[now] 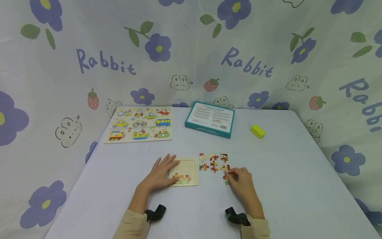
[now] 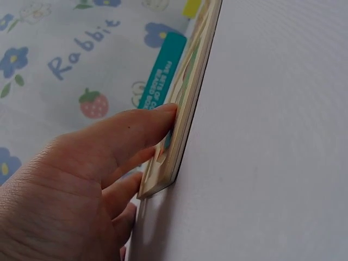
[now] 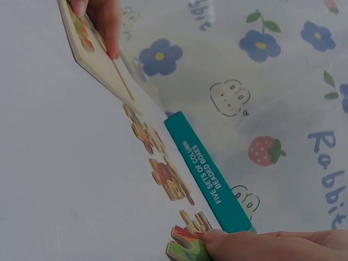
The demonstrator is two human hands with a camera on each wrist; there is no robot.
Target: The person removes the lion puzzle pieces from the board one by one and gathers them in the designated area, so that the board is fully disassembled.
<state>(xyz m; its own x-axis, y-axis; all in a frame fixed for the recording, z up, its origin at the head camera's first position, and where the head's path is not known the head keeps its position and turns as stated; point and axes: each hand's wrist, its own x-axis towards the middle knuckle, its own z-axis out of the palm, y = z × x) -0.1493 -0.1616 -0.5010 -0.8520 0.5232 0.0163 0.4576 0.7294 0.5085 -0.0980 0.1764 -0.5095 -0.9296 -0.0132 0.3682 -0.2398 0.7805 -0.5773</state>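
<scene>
My left hand (image 1: 159,175) rests with spread fingers across the left side of a square wooden puzzle tray (image 1: 186,166). Its thumb lies over the joined puzzle pieces (image 1: 185,179) along the tray's bottom edge. Right of the tray, several loose jigsaw pieces (image 1: 214,166) lie in rows on the white table. At the lower right of these rows, my right hand (image 1: 243,183) pinches a red and green puzzle piece (image 3: 187,248). The right wrist view shows the thumb on that piece; the other fingertips are hidden there.
A teal box (image 1: 210,119) lies at the back middle of the table (image 1: 292,172). To its left is a wooden vehicle puzzle board (image 1: 140,124), to its right a yellow block (image 1: 258,131). A flower-patterned curtain (image 1: 191,49) hangs behind.
</scene>
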